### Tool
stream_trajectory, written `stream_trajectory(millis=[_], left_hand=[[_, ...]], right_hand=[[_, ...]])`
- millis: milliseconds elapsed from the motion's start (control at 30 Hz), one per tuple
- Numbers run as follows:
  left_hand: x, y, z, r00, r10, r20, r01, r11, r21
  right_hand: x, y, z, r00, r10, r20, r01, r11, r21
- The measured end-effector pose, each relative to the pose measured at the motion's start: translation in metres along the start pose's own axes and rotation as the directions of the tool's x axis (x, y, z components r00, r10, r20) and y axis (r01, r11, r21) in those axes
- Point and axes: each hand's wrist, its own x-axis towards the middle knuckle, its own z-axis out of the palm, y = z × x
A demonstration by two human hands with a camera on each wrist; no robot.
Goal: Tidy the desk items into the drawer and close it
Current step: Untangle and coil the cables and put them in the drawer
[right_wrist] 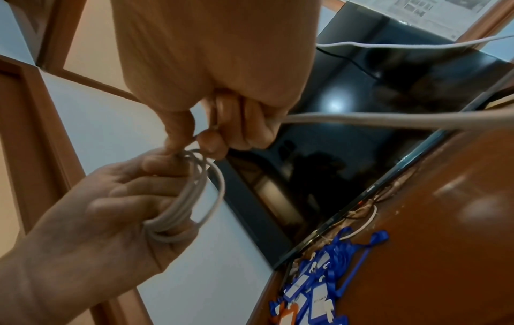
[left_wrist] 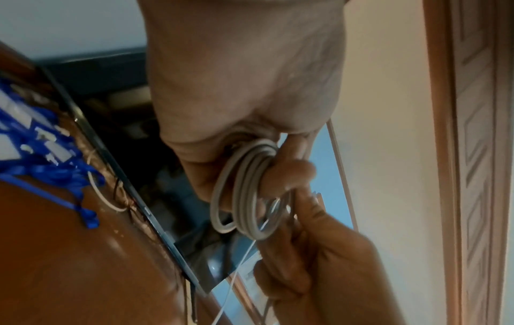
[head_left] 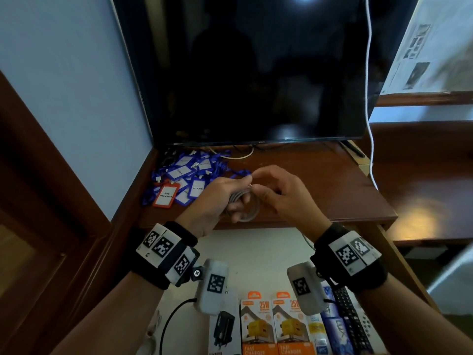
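Note:
Above the brown desk's (head_left: 320, 180) front edge, both hands hold a grey cable (head_left: 243, 206) wound into a small coil. My left hand (head_left: 230, 198) grips the coil (left_wrist: 244, 198), whose loops run round its fingers (right_wrist: 125, 198). My right hand (head_left: 266, 185) pinches the cable at the top of the coil (right_wrist: 192, 154) between thumb and forefinger. A loose strand (right_wrist: 389, 121) leaves its curled fingers to the right. The open drawer (head_left: 256, 252) lies below the hands, with a white bottom.
Blue badge holders (head_left: 184, 175) and an orange one (head_left: 165, 194) are piled at the desk's back left. A dark screen (head_left: 256, 73) stands behind, with a white cord (head_left: 369, 98) hanging at its right. The drawer's near end holds charger boxes (head_left: 256, 326) and a remote (head_left: 350, 319).

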Motion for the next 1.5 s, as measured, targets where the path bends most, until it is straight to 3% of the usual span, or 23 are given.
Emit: stream_trajectory(millis=[167,367,467,667,833,1067,1200,1367,1500], left_hand=[[-0.001,0.006,0.001,0.999,-0.043,-0.032,0.04,0.993,-0.11],[0.004,0.0,0.006,0.988,-0.034,-0.152,0.027,0.998,-0.05],[0.008,-0.009,0.002,0.982,-0.009,-0.188,0.021,0.998,0.061],[0.004,-0.022,-0.011,0.952,0.27,-0.147,-0.176,0.87,0.461],[0.005,-0.022,-0.021,0.976,0.192,-0.107,-0.097,0.813,0.575],[0.005,-0.024,-0.034,0.978,0.082,-0.19,0.006,0.907,0.422],[0.004,-0.022,-0.04,0.965,0.023,-0.261,0.037,0.974,0.222],[0.008,-0.021,-0.033,0.938,0.028,-0.344,-0.009,0.998,0.057],[0.013,-0.022,-0.027,0.912,-0.017,-0.41,-0.022,0.996,-0.089]], right_hand=[[-0.003,-0.006,0.002,0.973,0.093,0.209,-0.13,0.976,0.175],[0.001,-0.001,0.014,0.981,0.099,0.166,-0.115,0.989,0.088],[0.004,0.002,0.016,0.984,0.112,0.141,-0.112,0.994,-0.005],[0.003,0.012,0.016,0.986,0.126,0.113,-0.111,0.985,-0.134],[0.008,0.021,0.02,0.978,0.174,0.116,-0.167,0.983,-0.075],[0.001,0.028,0.011,0.953,0.255,0.164,-0.299,0.878,0.374],[-0.002,0.035,0.007,0.961,0.226,0.157,-0.265,0.917,0.3],[0.0,0.037,0.013,0.963,0.251,0.097,-0.265,0.946,0.186],[0.002,0.033,0.017,0.947,0.303,0.107,-0.321,0.91,0.263]])
